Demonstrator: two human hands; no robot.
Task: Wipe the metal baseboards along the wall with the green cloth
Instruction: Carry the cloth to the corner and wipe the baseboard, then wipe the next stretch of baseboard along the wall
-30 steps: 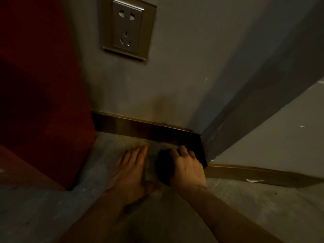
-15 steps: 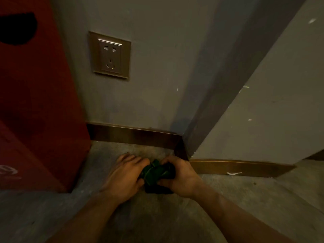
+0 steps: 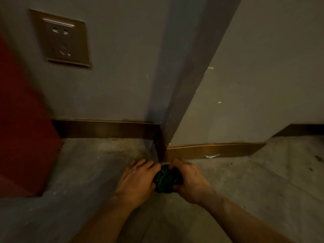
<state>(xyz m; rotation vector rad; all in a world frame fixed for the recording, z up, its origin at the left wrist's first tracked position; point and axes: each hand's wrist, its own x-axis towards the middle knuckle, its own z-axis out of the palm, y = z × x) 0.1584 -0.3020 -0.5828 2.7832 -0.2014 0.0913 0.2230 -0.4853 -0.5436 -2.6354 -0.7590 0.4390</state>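
The green cloth (image 3: pixel 166 178) is bunched into a dark ball on the grey floor, just in front of the wall's outer corner. My right hand (image 3: pixel 190 180) grips it from the right. My left hand (image 3: pixel 135 179) presses against its left side with fingers curled on it. A bronze metal baseboard (image 3: pixel 105 128) runs along the left wall. A second strip (image 3: pixel 215 150) runs along the right wall and carries a white smear. A third piece of baseboard (image 3: pixel 301 129) shows at the far right.
A red cabinet (image 3: pixel 22 128) stands against the wall at the left. A bronze wall socket (image 3: pixel 61 39) sits above the left baseboard. The grey floor (image 3: pixel 245 181) has dark specks at the right.
My right hand left the corner baseboard and drew the cloth back onto the floor; my left hand came off the floor onto the cloth. The view shifted right, showing more of the right wall.
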